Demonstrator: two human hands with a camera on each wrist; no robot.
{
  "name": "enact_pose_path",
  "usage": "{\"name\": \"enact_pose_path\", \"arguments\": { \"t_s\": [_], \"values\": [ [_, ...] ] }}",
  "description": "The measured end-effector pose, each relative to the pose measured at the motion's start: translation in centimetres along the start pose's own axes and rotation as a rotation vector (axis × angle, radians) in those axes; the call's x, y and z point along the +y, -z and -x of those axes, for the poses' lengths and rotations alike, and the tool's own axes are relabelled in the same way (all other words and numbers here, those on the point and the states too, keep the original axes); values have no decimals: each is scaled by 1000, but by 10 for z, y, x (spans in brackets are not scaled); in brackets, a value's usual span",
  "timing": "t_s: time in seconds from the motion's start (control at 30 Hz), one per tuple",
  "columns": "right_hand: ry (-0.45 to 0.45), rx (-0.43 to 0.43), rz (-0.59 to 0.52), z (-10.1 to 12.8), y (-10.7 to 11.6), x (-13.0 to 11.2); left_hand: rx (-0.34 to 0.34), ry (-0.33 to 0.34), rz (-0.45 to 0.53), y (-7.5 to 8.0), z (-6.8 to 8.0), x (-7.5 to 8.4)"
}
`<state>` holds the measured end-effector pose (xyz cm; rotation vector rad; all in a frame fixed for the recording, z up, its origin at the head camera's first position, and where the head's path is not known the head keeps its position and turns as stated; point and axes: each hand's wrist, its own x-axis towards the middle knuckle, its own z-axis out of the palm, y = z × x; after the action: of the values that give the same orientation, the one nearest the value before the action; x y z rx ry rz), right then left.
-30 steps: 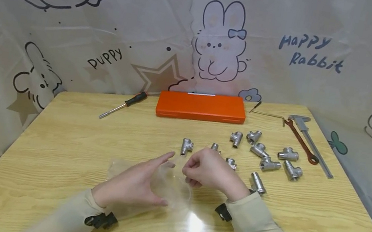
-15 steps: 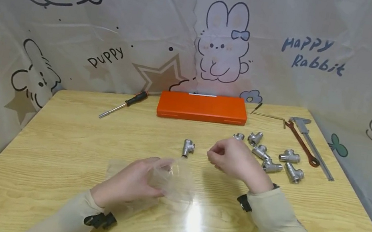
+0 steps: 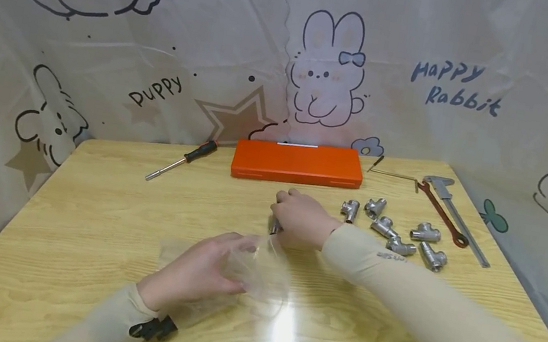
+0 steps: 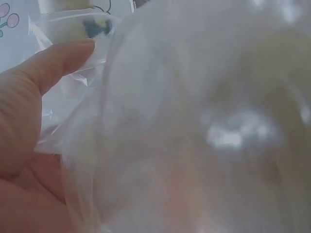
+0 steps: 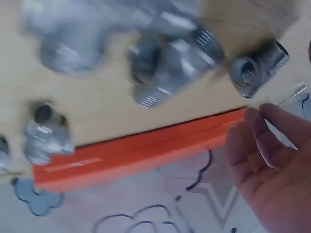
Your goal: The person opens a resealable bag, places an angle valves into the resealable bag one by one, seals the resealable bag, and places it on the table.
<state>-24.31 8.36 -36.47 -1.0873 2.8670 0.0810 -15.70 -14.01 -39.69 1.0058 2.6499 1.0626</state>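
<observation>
A clear plastic bag point(image 3: 260, 270) spreads from my left hand point(image 3: 196, 266), which holds it with thumb and fingers parted around its mouth. In the left wrist view the thumb point(image 4: 63, 60) lies along the film of the bag, and the film hides most of the scene. My right hand point(image 3: 301, 217) reaches over the table, at a silver threaded tee fitting point(image 3: 273, 226). Seen from the right wrist, its curved fingers are just short of that tee fitting point(image 5: 260, 68), with nothing between them.
More tee fittings point(image 3: 425, 232) lie to the right, some hidden under the right sleeve. An orange case point(image 3: 298, 163) stands at the back. A screwdriver point(image 3: 181, 160) lies left of it; a hex key point(image 3: 394, 175), wrench point(image 3: 443, 214) and caliper point(image 3: 459, 221) lie right.
My right hand moved from the bag's mouth out to the right, then back left and forward to the tee fitting. The left hand stays with the bag in nearly the same place.
</observation>
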Motion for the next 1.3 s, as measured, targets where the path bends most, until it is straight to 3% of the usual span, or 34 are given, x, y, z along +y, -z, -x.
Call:
{"name": "enact_pose_path", "arguments": {
  "t_s": [0.13,0.23,0.53,0.77,1.07,1.3],
  "values": [
    [15,-59,104,-14,7,-8,6,-22,-41,-2,0,1],
    [-9,-109,113,-22,10,-11,10,-30,-60,-2,0,0],
    [-66,-158,70,-32,18,-18,4,-22,-74,-1,-2,1],
    [-111,-200,50,-37,11,-19,-5,9,-68,-1,-1,1],
    [-126,-241,-50,-19,16,0,11,-12,-76,0,-2,3],
    [-96,-232,-23,0,29,18,11,2,-49,2,-1,1]
  ]
}}
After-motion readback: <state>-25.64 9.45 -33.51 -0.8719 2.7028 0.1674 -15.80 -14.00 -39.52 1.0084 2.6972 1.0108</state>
